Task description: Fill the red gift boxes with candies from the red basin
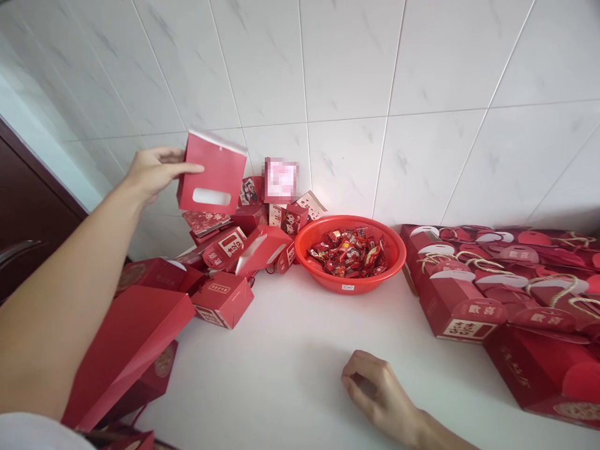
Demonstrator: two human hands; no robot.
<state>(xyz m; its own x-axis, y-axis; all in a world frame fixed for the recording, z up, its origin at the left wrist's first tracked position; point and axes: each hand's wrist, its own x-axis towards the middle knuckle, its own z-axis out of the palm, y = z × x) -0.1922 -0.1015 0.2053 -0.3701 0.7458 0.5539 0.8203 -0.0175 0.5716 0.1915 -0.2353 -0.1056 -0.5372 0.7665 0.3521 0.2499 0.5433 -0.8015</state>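
Note:
My left hand [157, 172] is raised over the pile on the left, thumb and fingers pinching the left edge of a red paper gift box [215, 165]. That box has a white oblong slot low on the face toward me and a pale upper edge. My right hand [375, 387] rests on the white table [281, 356] with its fingers curled round to the thumb in a loose fist. Nothing shows inside it. Beyond it stands a red plastic basket [349, 286] with several wrapped candies [347, 253] in it.
Red gift boxes [224, 297] lie jumbled at the left, with a large tilted red box [135, 344] near my left forearm. Rows of closed boxes with cord handles [469, 306] fill the right side. A tiled wall [347, 150] rises behind the table.

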